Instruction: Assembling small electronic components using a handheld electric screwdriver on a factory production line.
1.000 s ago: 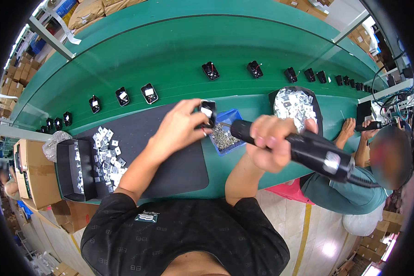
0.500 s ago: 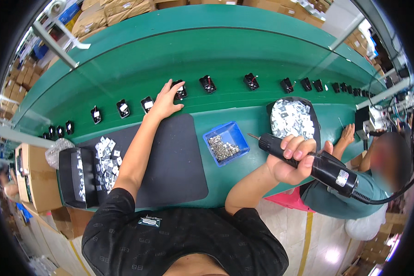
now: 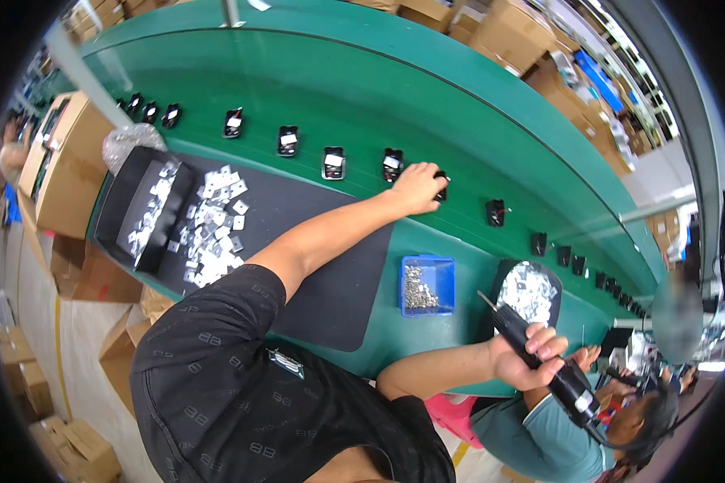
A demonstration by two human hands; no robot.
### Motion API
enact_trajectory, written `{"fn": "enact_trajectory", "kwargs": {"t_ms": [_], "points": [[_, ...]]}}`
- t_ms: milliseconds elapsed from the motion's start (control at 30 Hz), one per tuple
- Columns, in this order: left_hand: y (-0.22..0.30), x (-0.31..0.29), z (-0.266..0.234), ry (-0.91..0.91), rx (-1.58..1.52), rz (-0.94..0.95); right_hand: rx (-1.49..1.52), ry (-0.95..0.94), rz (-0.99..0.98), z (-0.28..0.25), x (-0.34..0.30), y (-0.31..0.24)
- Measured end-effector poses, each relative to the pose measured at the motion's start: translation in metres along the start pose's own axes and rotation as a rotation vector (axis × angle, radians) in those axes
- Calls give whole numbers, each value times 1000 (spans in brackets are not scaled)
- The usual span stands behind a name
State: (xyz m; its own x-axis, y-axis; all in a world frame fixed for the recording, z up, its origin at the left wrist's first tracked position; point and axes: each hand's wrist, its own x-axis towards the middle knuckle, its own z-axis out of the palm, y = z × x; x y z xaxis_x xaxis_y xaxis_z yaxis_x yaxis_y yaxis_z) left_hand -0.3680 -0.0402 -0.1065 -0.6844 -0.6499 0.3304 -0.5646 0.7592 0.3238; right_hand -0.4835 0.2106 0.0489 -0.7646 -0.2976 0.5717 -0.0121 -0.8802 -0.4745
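Observation:
My left hand (image 3: 417, 190) reaches out over the green belt, its fingers curled onto a small black plastic housing (image 3: 441, 186) that they partly hide. Just left of it sits another black housing (image 3: 392, 164) with a white piece on it. In my right hand (image 3: 532, 358) is a black corded electric screwdriver (image 3: 570, 390), its bit pointing up and to the left, clear of any part. Between my arms stands a blue bin (image 3: 453, 287) of small metal screws (image 3: 417, 291). More black housings (image 3: 288, 141) lie spaced in a row along the belt.
A dark mat (image 3: 338, 274) bears loose silvery plates (image 3: 213, 225) beside a tilted black tray (image 3: 105, 209). Another black tray holding pale plates (image 3: 528, 291) stands right of the bin. A co-worker (image 3: 540, 439) sits close on the right. Cardboard boxes (image 3: 76, 173) stand at the left.
The view has turned, shifting the bench and row in the picture. My left hand's spread fingers have curled onto a black housing. The screwdriver stays in my right hand, now angled more steeply.

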Motion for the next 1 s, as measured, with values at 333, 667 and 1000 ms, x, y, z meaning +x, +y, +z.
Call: {"fn": "enact_trajectory", "kwargs": {"t_ms": [333,667,1000], "points": [[19,-166,-134,-113,-275,143,30,-65,23,-3,11,-7],[-2,-202,-176,-290,-193,2,37,-99,-12,-5,8,-1],[-99,-239,-225,-252,120,-354,30,-47,-25,-7,12,-5]]}}
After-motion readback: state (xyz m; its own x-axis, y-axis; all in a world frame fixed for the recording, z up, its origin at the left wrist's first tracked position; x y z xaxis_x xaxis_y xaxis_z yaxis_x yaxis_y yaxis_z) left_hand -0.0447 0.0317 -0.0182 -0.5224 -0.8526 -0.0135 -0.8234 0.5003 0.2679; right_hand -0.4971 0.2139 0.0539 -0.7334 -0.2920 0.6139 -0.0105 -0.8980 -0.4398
